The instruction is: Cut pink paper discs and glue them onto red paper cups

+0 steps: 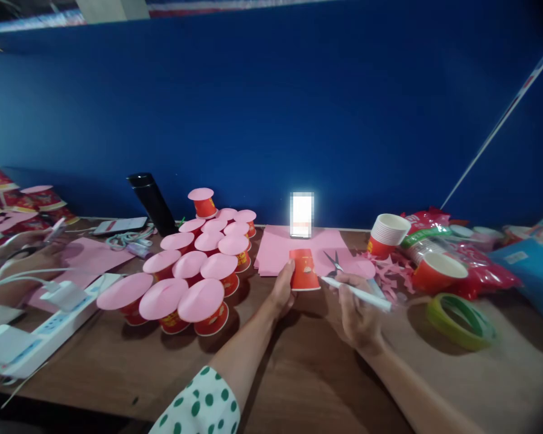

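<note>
In the head view my left hand (282,289) grips a red paper cup (304,269), turned with its white rim downward, over the table in front of me. My right hand (359,316) is closed round a white pen-like stick (359,293), whose tip points at the cup's right side. Whether the tip touches the cup I cannot tell. Just behind my right hand lie dark scissors (333,263), on a stack of pink paper sheets (271,250). Pink paper scraps (394,274) are heaped to the right of it.
Several upturned red cups topped with pink discs (190,265) stand on the left. Beyond are a black bottle (151,202), a power strip (54,325) and another person's hands (31,259). On the right are stacked cups (387,235), green tape (461,321) and a bright phone (301,214) behind.
</note>
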{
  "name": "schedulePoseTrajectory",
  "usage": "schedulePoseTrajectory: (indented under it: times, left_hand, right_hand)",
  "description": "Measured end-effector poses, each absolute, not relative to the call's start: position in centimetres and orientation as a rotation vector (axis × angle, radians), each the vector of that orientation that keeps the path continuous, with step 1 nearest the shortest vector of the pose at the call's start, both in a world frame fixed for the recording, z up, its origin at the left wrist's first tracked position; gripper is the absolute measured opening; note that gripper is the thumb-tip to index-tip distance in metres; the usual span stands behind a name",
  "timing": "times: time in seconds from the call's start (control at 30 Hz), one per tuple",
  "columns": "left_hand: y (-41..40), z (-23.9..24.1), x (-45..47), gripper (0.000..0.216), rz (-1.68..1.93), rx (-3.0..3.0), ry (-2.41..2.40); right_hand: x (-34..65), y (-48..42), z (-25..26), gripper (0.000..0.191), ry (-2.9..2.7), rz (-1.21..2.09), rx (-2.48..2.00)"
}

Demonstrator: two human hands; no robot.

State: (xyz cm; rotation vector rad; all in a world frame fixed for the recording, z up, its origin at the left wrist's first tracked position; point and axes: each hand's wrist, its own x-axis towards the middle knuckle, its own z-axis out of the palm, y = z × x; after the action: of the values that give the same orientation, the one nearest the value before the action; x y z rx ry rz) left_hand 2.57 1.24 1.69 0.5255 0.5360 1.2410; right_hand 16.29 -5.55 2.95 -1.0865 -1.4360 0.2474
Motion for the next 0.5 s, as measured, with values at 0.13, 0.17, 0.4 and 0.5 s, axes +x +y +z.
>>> schedulePoseTrajectory:
  times: [0.13, 0.17, 0.4, 0.5]
  left_hand:
    - [1.21, 1.6, 2.57, 0.036, 1.228, 0.543, 0.544]
    - [1.23, 1.53, 2.56, 0.037, 1.216, 0.563, 0.541]
    - [1.31, 0.91, 2.58, 0.04, 1.21, 0.653, 0.485]
    - [1.23, 0.95, 2.54, 0.041, 1.211, 0.688, 0.48]
  right_hand:
    - [16.13, -6.09, 3.15, 0.01, -1.608, 0.139, -1.057]
    - [16.1, -6.13, 3.2, 0.009, -1.621, 0.126, -1.053]
    - [15.82, -5.88, 3.45, 0.009, -1.651, 0.074, -1.035]
    - [15.75, -5.78, 3.43, 0.009, -1.66, 0.066, -1.024]
